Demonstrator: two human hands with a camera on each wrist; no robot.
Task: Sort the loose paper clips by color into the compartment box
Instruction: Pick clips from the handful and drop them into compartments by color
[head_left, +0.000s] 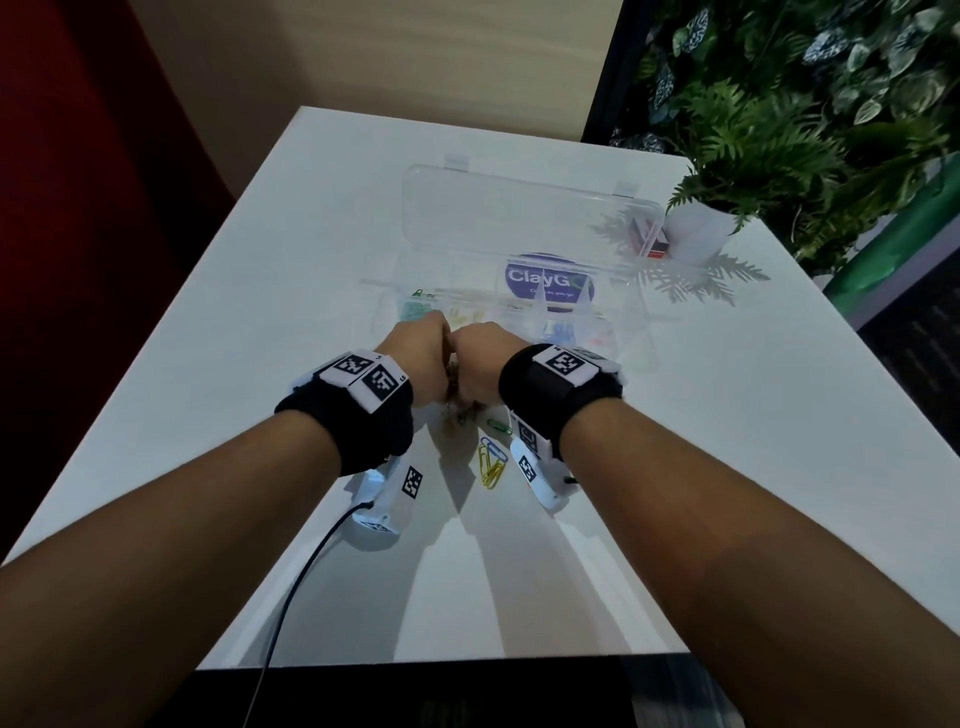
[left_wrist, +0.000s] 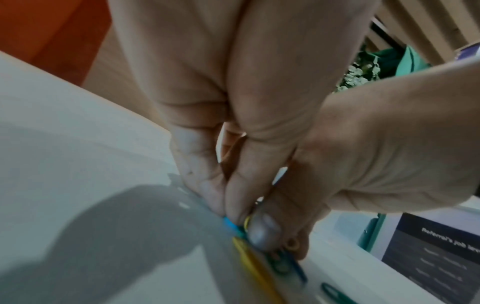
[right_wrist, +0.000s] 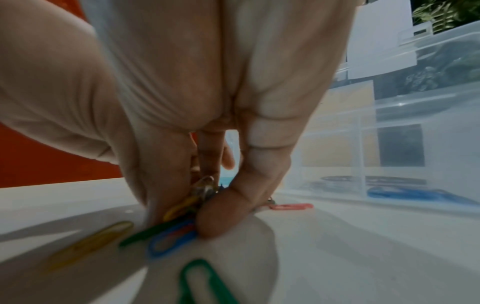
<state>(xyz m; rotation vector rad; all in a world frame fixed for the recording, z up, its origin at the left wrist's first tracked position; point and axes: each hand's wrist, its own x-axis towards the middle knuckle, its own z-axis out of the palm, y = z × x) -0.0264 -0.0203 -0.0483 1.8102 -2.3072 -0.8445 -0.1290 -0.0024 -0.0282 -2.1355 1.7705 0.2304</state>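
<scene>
A tangled clump of coloured paper clips (right_wrist: 176, 228) lies on the white table (head_left: 727, 467) just in front of the clear compartment box (head_left: 628, 312). My left hand (head_left: 423, 348) and right hand (head_left: 480, 358) meet over the clump with fingers curled down. In the left wrist view my left fingertips (left_wrist: 221, 197) pinch blue and yellow clips (left_wrist: 241, 244). In the right wrist view my right hand (right_wrist: 200, 214) pinches yellow, green, blue and red clips together. Green, yellow and blue clips lie in separate compartments. The clump is mostly hidden in the head view.
Loose yellow and blue clips (head_left: 491, 462) lie near my right wrist. A green clip (right_wrist: 202, 283), a yellow clip (right_wrist: 91, 244) and a red clip (right_wrist: 291, 206) lie around the clump. The box lid (head_left: 519, 208) stands open behind. A potted plant (head_left: 701, 228) sits at the far right.
</scene>
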